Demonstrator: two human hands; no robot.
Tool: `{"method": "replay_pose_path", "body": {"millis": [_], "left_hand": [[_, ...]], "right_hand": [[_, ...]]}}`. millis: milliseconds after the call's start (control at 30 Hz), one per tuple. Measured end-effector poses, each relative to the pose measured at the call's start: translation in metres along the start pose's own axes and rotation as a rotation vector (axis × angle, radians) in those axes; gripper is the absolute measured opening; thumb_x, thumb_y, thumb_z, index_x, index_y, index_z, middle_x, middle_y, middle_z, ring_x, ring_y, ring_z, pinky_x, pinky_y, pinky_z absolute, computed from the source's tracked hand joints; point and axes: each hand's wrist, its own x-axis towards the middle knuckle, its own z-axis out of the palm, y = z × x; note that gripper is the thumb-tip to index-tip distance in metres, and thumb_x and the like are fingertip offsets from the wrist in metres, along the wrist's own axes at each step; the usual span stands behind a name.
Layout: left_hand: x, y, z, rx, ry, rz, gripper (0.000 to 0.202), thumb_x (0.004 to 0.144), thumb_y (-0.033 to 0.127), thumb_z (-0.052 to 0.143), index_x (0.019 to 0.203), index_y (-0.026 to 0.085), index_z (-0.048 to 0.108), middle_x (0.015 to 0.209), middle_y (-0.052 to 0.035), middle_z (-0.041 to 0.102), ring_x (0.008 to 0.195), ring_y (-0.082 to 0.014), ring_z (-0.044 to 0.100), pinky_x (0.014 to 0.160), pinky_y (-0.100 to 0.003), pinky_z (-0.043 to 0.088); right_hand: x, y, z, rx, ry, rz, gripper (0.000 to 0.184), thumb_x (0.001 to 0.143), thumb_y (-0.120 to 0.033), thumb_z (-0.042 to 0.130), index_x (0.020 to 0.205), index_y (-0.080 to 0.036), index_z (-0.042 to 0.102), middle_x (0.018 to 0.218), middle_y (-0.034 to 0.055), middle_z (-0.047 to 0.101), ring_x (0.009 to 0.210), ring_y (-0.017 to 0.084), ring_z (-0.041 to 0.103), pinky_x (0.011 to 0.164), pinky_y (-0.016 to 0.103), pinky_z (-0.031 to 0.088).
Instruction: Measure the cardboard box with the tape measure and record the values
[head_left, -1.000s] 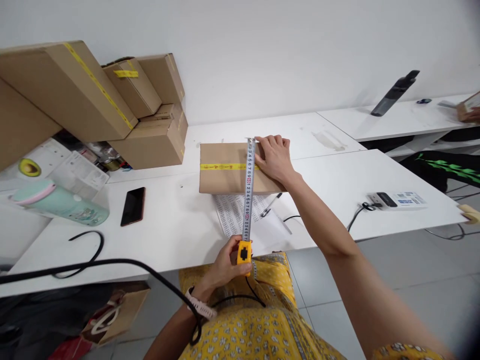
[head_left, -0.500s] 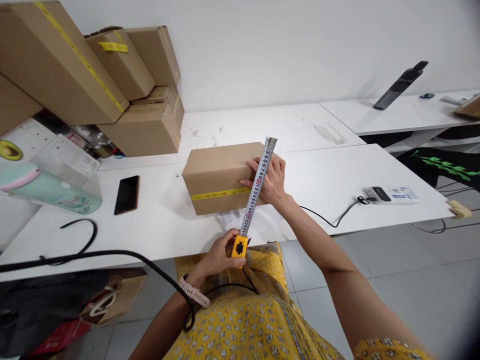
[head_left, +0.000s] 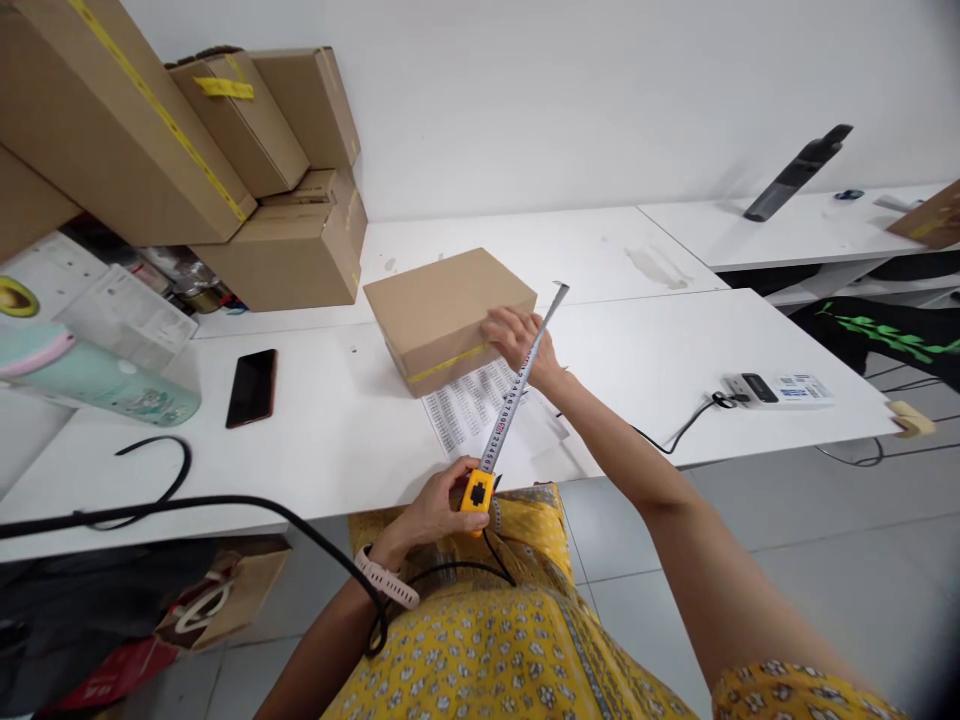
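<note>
A brown cardboard box [head_left: 442,305] with a yellow tape band sits turned at an angle on the white table [head_left: 330,440]. My right hand [head_left: 517,340] grips the box's near right corner, fingers curled on it. My left hand [head_left: 439,505] is closed round a yellow tape measure [head_left: 478,490] at the table's front edge. Its metal blade [head_left: 525,375] runs out diagonally up and to the right, passing over my right wrist, with its tip free in the air. A printed sheet [head_left: 469,405] lies just in front of the box.
Stacked cardboard boxes [head_left: 277,200] fill the back left. A black phone [head_left: 251,387], a mint bottle [head_left: 90,385] and a black cable [head_left: 161,475] lie at left. A label device [head_left: 780,388] with a cord sits at right; a black hand-held vacuum [head_left: 799,170] rests on the far table.
My right hand has turned the box and pushed it back and left, uncovering the printed sheet. The tape blade has come off the box and swung right, its tip now free.
</note>
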Motion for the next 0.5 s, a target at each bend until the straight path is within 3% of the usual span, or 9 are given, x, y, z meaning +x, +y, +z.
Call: {"method": "replay_pose_path", "body": {"millis": [100,167,267,367,433,500], "left_hand": [[0.0,0.003,0.002,-0.023,0.0,0.007,0.056,0.07,0.04,0.082,0.116,0.02,0.058,0.1,-0.0012,0.065,0.09,-0.0185,0.058,0.082,-0.028,0.046],[0.0,0.006,0.002,-0.021,0.01,0.005,0.055,0.07,0.04,0.082,0.116,0.02,0.059,0.1,-0.0012,0.064,0.09,-0.0187,0.058,0.081,-0.028,0.045],[-0.001,0.01,0.001,0.006,0.007,-0.01,0.055,0.068,0.04,0.082,0.115,0.02,0.06,0.099,-0.0013,0.063,0.091,-0.0198,0.057,0.082,-0.029,0.046],[-0.001,0.012,-0.001,0.019,-0.02,-0.023,0.054,0.069,0.038,0.082,0.114,0.02,0.061,0.098,-0.0016,0.062,0.092,-0.0207,0.058,0.085,-0.031,0.047],[-0.001,0.012,0.0,0.008,-0.03,-0.02,0.055,0.069,0.037,0.083,0.116,0.02,0.06,0.102,-0.0026,0.062,0.095,-0.0209,0.058,0.087,-0.033,0.047],[-0.001,0.011,0.003,-0.03,0.0,-0.014,0.069,0.066,0.034,0.086,0.127,0.022,0.055,0.114,-0.0051,0.059,0.101,-0.0216,0.059,0.09,-0.034,0.048]], "right_hand": [[0.013,0.012,-0.009,0.221,0.223,0.301,0.046,0.105,-0.042,0.028,0.126,-0.023,0.065,0.129,0.0135,0.068,0.12,0.028,0.061,0.099,0.05,0.048],[0.016,0.009,-0.026,0.448,0.309,0.459,0.058,0.104,-0.057,0.022,0.134,-0.024,0.059,0.115,0.0126,0.071,0.105,0.026,0.068,0.086,0.045,0.054],[0.013,-0.004,-0.064,0.727,0.255,0.473,0.07,0.096,-0.074,0.028,0.138,-0.027,0.056,0.099,0.0084,0.072,0.092,0.023,0.07,0.075,0.037,0.056],[0.006,-0.018,-0.096,0.858,0.252,0.463,0.06,0.091,-0.074,0.046,0.126,-0.028,0.064,0.086,0.0047,0.07,0.079,0.02,0.067,0.069,0.036,0.055],[-0.003,-0.025,-0.105,0.906,0.292,0.481,0.051,0.09,-0.069,0.054,0.118,-0.029,0.068,0.078,0.0023,0.066,0.07,0.017,0.063,0.065,0.034,0.054],[-0.017,-0.033,-0.103,0.943,0.292,0.502,0.044,0.089,-0.063,0.06,0.113,-0.028,0.069,0.074,0.0004,0.064,0.063,0.015,0.06,0.061,0.033,0.053]]}}
